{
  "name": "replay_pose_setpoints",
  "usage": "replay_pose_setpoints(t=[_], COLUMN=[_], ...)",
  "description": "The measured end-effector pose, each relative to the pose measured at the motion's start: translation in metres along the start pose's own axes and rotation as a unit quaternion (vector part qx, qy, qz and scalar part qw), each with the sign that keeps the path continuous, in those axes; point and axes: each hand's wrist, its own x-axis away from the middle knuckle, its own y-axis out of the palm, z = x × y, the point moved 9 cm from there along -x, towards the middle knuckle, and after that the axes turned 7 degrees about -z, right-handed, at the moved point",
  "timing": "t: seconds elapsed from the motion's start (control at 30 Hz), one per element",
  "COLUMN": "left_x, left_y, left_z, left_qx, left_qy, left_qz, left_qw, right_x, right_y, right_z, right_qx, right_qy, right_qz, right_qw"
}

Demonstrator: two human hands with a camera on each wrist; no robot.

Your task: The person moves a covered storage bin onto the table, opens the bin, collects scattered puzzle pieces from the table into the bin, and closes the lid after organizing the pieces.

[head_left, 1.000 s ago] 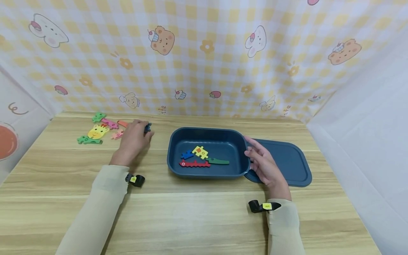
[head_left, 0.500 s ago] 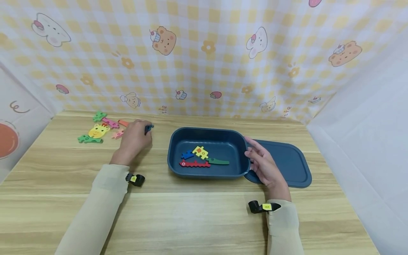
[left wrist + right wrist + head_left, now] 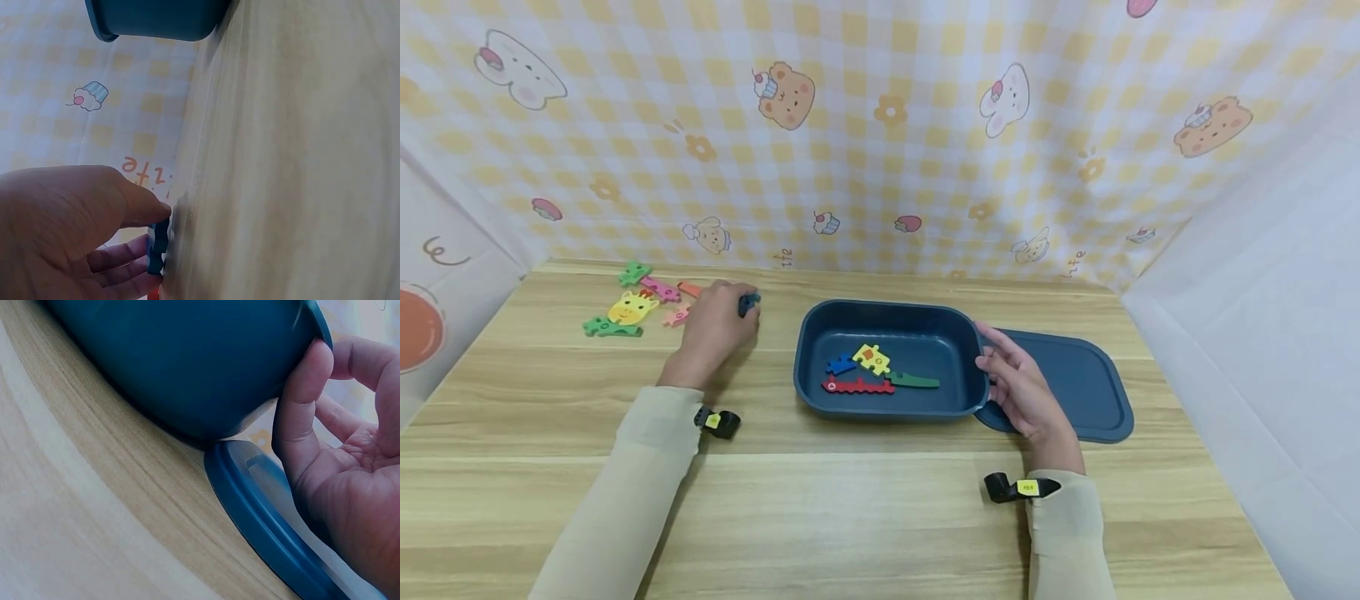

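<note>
My left hand (image 3: 718, 321) pinches a dark blue jigsaw piece (image 3: 159, 240) between thumb and fingers, close over the table at the back left. Wavy edges of the piece show in the left wrist view; the fingers hide part of it. At the centre stands a dark blue open box (image 3: 891, 312) holding a red strip piece (image 3: 857, 387), a green piece (image 3: 913, 380), a yellow piece (image 3: 871, 358) and a small blue piece (image 3: 841, 364). My right hand (image 3: 1026, 387) holds the box's right end, thumb at the rim and fingers curved beside it.
Left of my left hand lie a yellow giraffe-head piece (image 3: 632, 308), green pieces (image 3: 613, 328), pink pieces (image 3: 661, 290) and an orange piece (image 3: 689, 289). A flat blue lid (image 3: 1086, 383) lies right of the box. A checked curtain (image 3: 880, 167) hangs behind the table.
Little differs. My left fingers shift slightly around the dark blue piece while staying in the same spot. The right hand and the box keep their places.
</note>
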Motion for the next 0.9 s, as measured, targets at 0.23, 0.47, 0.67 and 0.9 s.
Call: replay_pose_setpoints(t=[0.23,0.47,0.67,0.9], left_x=[0.000,0.001,0.003,0.007], left_y=[0.000,-0.004,-0.006,-0.009], left_z=[-0.001,0.004,0.010,0.017], left_qx=[0.002,0.000,0.000,0.003], left_qy=[-0.001,0.022,0.025,0.028], left_qz=[0.004,0.021,0.026,0.029], left_qw=[1.0000,0.9995,0.9994,0.9992], right_x=[0.002,0.002,0.002,0.000], right_y=[-0.001,-0.001,-0.001,0.001], right_z=[0.002,0.001,0.000,-0.001], right_qx=[-0.005,-0.007,-0.001,-0.004], right_qy=[-0.003,0.000,0.000,-0.007], right_qz=[-0.002,-0.002,-0.002,-0.007], right_qw=[1.0000,1.0000,1.0000,0.9999])
